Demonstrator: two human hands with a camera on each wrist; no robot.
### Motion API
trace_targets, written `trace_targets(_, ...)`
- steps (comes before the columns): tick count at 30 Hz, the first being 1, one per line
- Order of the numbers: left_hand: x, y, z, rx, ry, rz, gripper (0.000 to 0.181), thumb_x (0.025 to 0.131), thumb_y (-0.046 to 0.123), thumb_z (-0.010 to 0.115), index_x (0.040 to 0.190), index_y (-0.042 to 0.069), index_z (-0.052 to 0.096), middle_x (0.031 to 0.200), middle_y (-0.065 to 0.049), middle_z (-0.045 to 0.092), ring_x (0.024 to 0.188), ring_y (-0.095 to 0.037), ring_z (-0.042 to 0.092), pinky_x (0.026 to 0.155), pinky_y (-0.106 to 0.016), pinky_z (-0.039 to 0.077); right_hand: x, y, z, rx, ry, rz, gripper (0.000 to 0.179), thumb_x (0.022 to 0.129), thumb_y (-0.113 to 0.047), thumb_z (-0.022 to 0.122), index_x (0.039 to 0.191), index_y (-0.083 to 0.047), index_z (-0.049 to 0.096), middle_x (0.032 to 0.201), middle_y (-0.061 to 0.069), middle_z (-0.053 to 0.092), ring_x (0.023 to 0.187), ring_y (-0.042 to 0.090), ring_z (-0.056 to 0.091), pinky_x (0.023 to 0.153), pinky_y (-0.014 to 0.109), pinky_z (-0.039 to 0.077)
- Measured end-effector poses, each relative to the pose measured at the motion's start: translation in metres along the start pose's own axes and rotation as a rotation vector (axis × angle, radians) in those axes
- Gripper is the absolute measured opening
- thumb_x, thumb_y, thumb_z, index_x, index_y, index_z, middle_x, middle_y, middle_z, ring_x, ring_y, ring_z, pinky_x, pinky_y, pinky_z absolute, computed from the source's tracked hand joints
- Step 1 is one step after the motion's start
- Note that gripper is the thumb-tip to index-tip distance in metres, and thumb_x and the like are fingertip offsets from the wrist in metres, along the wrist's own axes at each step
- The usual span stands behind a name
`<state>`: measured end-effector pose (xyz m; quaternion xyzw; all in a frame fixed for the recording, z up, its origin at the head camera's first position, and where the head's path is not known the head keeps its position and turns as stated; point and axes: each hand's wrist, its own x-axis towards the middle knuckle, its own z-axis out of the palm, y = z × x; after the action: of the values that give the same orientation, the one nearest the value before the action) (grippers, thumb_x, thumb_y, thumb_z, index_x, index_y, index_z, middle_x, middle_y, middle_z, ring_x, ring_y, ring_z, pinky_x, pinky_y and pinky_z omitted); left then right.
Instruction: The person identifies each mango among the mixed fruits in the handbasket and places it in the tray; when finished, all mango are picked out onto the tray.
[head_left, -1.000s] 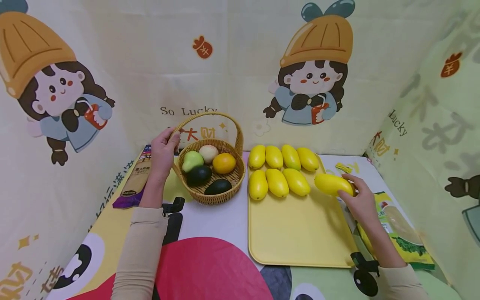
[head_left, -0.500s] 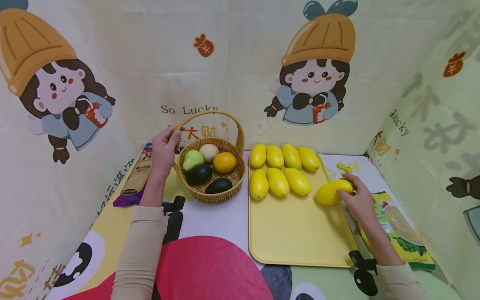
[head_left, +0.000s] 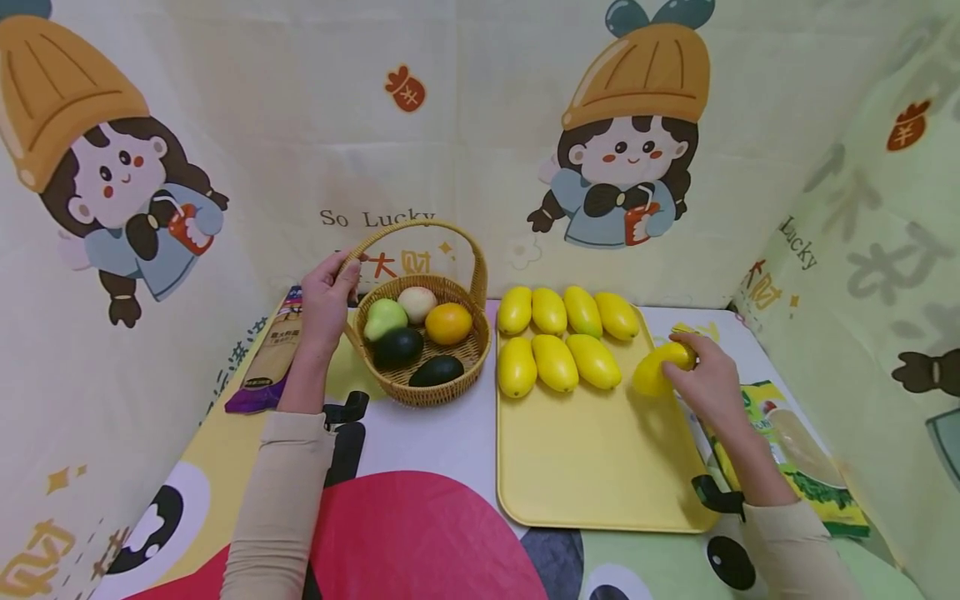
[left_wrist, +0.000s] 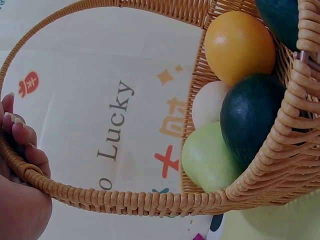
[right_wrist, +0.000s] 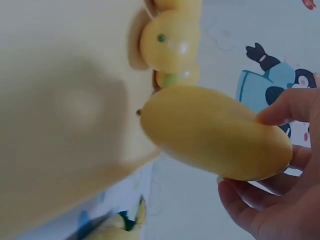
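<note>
With curled fingers my left hand point(head_left: 328, 292) grips the handle point(left_wrist: 125, 201) of a wicker basket point(head_left: 416, 396). Inside it lie a pale green pear-like fruit point(head_left: 386, 320), a whitish round fruit point(head_left: 417, 305), an orange point(head_left: 448, 323) and two dark green avocado-like fruits point(head_left: 398, 348). Over the right part of a yellow tray point(head_left: 600, 467), my right hand point(head_left: 708, 379) holds a yellow mango point(right_wrist: 215, 132) between thumb and fingers, one end pointing down toward the tray. Several other yellow mangoes point(head_left: 555, 364) lie in two rows on the tray's far half.
A purple-and-tan packet point(head_left: 272, 354) lies left of the basket, partly behind my left arm. To the tray's right is a green and yellow packet point(head_left: 802, 462), partly under my right arm. A printed cloth wall point(head_left: 465, 167) rises behind the table.
My right hand has turned the mango from lying nearly level to tilting downward, over the tray's right side. The left hand and basket stay in place.
</note>
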<state>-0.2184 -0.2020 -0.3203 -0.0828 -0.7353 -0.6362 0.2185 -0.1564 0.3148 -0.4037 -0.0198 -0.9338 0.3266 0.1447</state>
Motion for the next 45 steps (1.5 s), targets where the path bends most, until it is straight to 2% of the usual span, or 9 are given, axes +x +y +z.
trace_targets(6,0.0,0.001,0.002,-0.016,-0.009,0.001,0.031,0.102,0.018,0.056,0.119,-0.007,0.064,0.068,0.002,0.048,0.058,-0.013,0.043,0.057,-0.02,0.041,0.013,-0.007,0.004,-0.128,-0.105,-0.053,0.047,0.087,-0.016,0.06,0.131,-0.001,0.055,0.133,0.026,0.053,0.107,0.04,0.05,0.087,0.054,0.042)
trace_targets(11,0.0,0.001,0.005,-0.022,-0.022,-0.003,0.028,0.102,0.018,0.056,0.117,-0.002,0.067,0.069,-0.001,0.048,0.057,-0.008,0.043,0.057,-0.02,0.04,0.02,-0.005,0.019,-0.097,-0.115,-0.069,0.054,0.089,-0.017,0.061,0.137,0.003,0.048,0.135,0.03,0.051,0.12,0.046,0.048,0.1,0.063,0.037)
trace_targets(15,0.0,0.0,0.007,-0.018,-0.034,-0.008,0.031,0.102,0.019,0.056,0.12,-0.005,0.065,0.07,0.0,0.048,0.058,-0.009,0.043,0.057,-0.021,0.039,0.023,0.004,0.035,-0.024,-0.116,-0.022,0.059,0.091,-0.018,0.063,0.143,0.002,0.042,0.136,0.029,0.051,0.12,0.045,0.05,0.102,0.062,0.041)
trace_targets(20,0.001,-0.001,0.007,-0.01,-0.035,-0.003,0.034,0.102,0.019,0.056,0.122,-0.008,0.062,0.069,0.0,0.048,0.057,-0.008,0.043,0.057,-0.02,0.04,0.022,0.012,0.047,0.003,-0.159,0.023,0.06,0.096,-0.021,0.061,0.147,0.001,0.039,0.136,0.029,0.051,0.12,0.045,0.052,0.101,0.059,0.045)
trace_targets(24,0.0,-0.001,0.007,-0.015,-0.041,-0.008,0.035,0.102,0.019,0.055,0.122,-0.009,0.062,0.07,-0.003,0.048,0.057,-0.008,0.043,0.057,-0.02,0.04,0.017,0.012,0.042,0.026,-0.186,0.061,0.058,0.099,-0.024,0.057,0.148,0.001,0.038,0.142,0.028,0.047,0.127,0.045,0.048,0.105,0.061,0.041)
trace_targets(30,0.001,0.001,0.006,-0.027,-0.012,-0.014,0.029,0.101,0.019,0.057,0.118,-0.003,0.066,0.07,-0.002,0.048,0.058,-0.011,0.043,0.057,-0.02,0.04,0.007,0.009,0.027,0.107,-0.279,0.104,0.06,0.102,-0.029,0.05,0.151,0.001,0.032,0.152,0.028,0.038,0.139,0.047,0.036,0.111,0.064,0.033)
trace_targets(35,0.001,0.001,0.003,-0.015,-0.009,-0.019,0.03,0.101,0.021,0.057,0.119,-0.001,0.067,0.072,0.0,0.049,0.06,-0.014,0.043,0.057,-0.02,0.04,-0.001,0.009,0.019,0.219,-0.352,0.163,0.062,0.103,-0.029,0.048,0.152,0.003,0.027,0.152,0.032,0.034,0.138,0.048,0.037,0.11,0.061,0.036)
trace_targets(40,0.0,0.0,0.001,-0.016,-0.004,-0.023,0.027,0.101,0.021,0.058,0.117,0.002,0.068,0.071,0.0,0.049,0.06,-0.015,0.043,0.057,-0.021,0.039,-0.002,0.012,0.026,0.239,-0.426,0.203,0.072,0.102,-0.04,0.051,0.153,0.002,0.023,0.152,0.033,0.031,0.134,0.048,0.042,0.107,0.056,0.041)
trace_targets(45,0.001,-0.001,-0.001,-0.022,-0.008,-0.021,0.026,0.101,0.022,0.058,0.117,0.005,0.069,0.071,0.001,0.049,0.06,-0.015,0.043,0.058,-0.021,0.039,0.002,0.003,0.039,0.197,-0.393,0.195,0.08,0.098,-0.042,0.057,0.156,0.0,0.02,0.157,0.03,0.025,0.138,0.049,0.038,0.111,0.059,0.036)
